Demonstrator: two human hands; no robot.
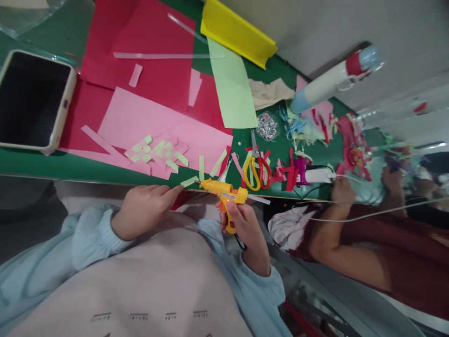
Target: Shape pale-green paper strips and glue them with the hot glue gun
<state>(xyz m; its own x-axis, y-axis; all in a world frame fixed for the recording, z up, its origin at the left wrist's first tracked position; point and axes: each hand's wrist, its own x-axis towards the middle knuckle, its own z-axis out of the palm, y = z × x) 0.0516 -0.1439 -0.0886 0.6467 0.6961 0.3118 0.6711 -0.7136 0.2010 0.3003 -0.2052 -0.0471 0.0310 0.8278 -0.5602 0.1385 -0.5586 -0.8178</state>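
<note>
My right hand (pixel 243 224) is wrapped round the handle of a yellow hot glue gun (pixel 224 190), a clear glue stick (pixel 258 199) poking out of its back. The gun's nozzle points left and lies close to the end of a light green paper strip (pixel 189 181). That strip is at the fingertips of my left hand (pixel 149 208), whose fingers are pressed together at the table's front edge. Just beyond lies a woven piece of pink and green paper strips (pixel 156 152) on a pink paper sheet (pixel 140 110). Loose green strips (pixel 201 167) lie beside it.
A phone (pixel 31 98) lies at the left. Scissors (pixel 257 164), a dish of small silvery pieces (pixel 267 125) and a bottle (pixel 331 79) stand or lie right of the red sheets (pixel 154 37). A white cable runs rightwards past another person's hand (pixel 343 191).
</note>
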